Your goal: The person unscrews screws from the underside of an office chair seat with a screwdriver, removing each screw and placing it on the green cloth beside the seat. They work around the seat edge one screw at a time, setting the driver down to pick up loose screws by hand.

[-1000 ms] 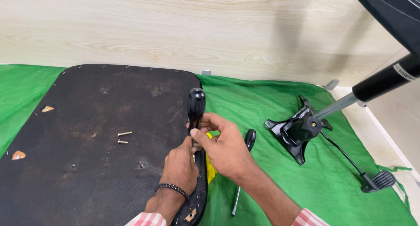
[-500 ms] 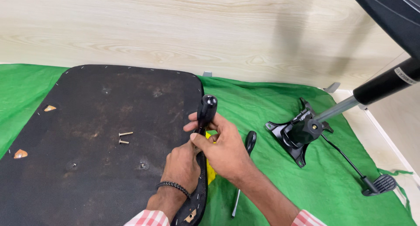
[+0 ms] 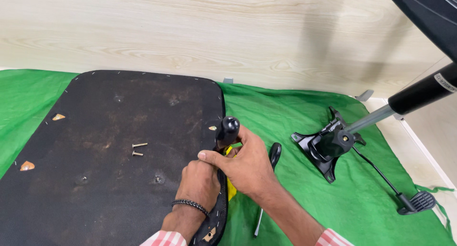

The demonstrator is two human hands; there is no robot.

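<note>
My right hand (image 3: 245, 165) grips a screwdriver with a black rounded handle (image 3: 227, 130) and a yellow part showing under the palm, held upright at the right edge of an upturned black chair seat (image 3: 109, 179). My left hand (image 3: 200, 184), a dark bead bracelet at its wrist, is closed low around the same tool at the seat's edge. What the tool's tip touches is hidden by my hands.
Two loose screws (image 3: 139, 149) lie on the seat's underside. A second black-handled screwdriver (image 3: 266, 189) lies on the green cloth (image 3: 295, 203) right of my hands. Farther right are a black chair mechanism plate (image 3: 328, 146) with a gas cylinder (image 3: 419, 96) and a lever (image 3: 419, 201).
The screwdriver handle has shifted slightly right and lower along the seat's edge, with both hands following it. The view has drifted a little.
</note>
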